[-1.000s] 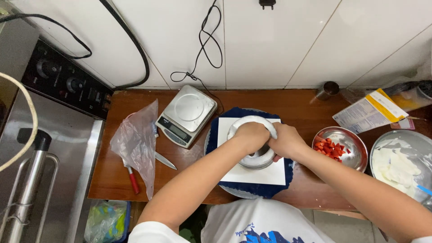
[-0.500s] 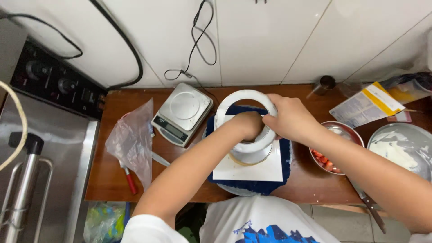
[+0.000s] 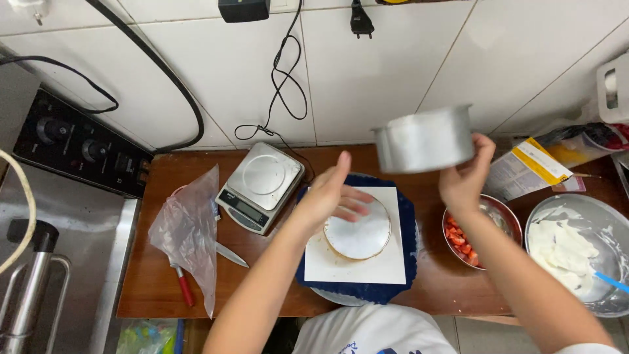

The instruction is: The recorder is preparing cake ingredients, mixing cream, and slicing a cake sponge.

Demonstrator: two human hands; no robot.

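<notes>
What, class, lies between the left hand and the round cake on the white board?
Nothing visible. The left hand reaches over the near-left edge of the round cake on the white board, with no object between them. The right hand holds the metal cake ring up, clear of the cake.

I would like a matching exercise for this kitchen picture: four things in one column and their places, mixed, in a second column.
Things:
1. metal cake ring
2. round cake
3. kitchen scale
4. red-handled knife

Places:
A. partly under the clear plastic bag
B. on the white square board, under the left hand
C. lifted in the air by the right hand
D. on the table near the wall, left of the board

Pairs: 1-C, 2-B, 3-D, 4-A
</notes>
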